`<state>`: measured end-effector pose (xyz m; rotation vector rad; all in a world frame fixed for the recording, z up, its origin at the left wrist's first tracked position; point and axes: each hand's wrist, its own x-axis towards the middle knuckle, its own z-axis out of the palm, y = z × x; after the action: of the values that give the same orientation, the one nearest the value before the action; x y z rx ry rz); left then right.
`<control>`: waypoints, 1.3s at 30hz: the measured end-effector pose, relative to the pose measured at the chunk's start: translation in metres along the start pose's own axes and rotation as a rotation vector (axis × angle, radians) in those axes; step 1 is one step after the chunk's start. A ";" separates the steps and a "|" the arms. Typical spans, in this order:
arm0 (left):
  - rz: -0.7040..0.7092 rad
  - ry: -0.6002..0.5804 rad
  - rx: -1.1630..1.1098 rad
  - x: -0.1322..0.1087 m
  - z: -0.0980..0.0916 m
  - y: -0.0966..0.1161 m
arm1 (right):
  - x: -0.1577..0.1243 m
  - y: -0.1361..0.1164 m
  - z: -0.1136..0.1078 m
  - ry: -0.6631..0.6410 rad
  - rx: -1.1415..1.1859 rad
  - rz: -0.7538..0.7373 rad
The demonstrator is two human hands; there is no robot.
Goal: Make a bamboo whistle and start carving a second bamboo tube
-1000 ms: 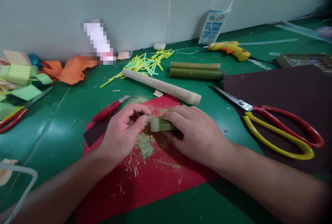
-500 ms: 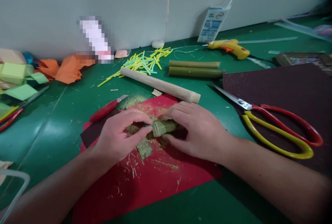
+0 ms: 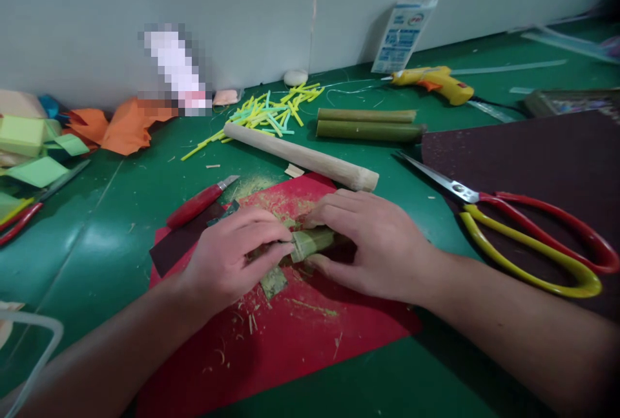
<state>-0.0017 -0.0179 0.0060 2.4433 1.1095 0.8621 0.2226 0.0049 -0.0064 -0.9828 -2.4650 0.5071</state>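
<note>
A short green bamboo piece (image 3: 314, 241) lies in my right hand (image 3: 372, 243), whose thumb and fingers close round it from either side. At the bamboo's left end, my left hand (image 3: 242, 250) pinches thumb and forefinger together; what sits between those fingertips is too hidden to name. Under both hands spreads a red sheet (image 3: 271, 360) strewn with yellow-green dust and thin shavings. A small dusty square (image 3: 274, 282) rests on it just below my left fingertips. A red-handled knife (image 3: 198, 203) lies beyond my left hand.
A pale stick (image 3: 300, 156) and two green bamboo lengths (image 3: 368, 126) lie beyond the hands, near cut yellow straws (image 3: 261, 114). Large scissors (image 3: 527, 224) rest on a dark sheet (image 3: 513, 146) at right. A yellow glue gun (image 3: 436, 82) lies by the wall, folded paper (image 3: 29, 140) at left.
My left hand has moved a little to the right, its fingertips now closer against the bamboo's end. The bamboo has shifted slightly right and down. My right hand keeps its grip.
</note>
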 end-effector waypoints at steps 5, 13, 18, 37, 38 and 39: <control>0.047 -0.032 0.016 0.001 0.000 0.002 | 0.001 0.002 -0.001 0.005 -0.015 -0.006; 0.116 -0.034 0.085 0.005 0.000 0.002 | 0.002 0.003 0.000 0.003 -0.023 -0.047; 0.160 -0.045 0.079 0.005 0.001 0.001 | 0.003 0.003 0.000 0.004 -0.028 -0.059; 0.220 -0.045 0.137 0.006 0.001 0.000 | 0.004 0.005 0.000 -0.003 -0.039 -0.091; 0.235 -0.051 0.143 0.006 0.001 0.000 | 0.004 0.005 0.000 -0.004 -0.039 -0.087; 0.248 -0.058 0.146 0.006 0.001 0.000 | 0.004 0.005 0.000 -0.006 -0.038 -0.084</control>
<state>0.0019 -0.0139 0.0080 2.7508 0.8898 0.7983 0.2228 0.0113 -0.0076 -0.8890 -2.5176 0.4378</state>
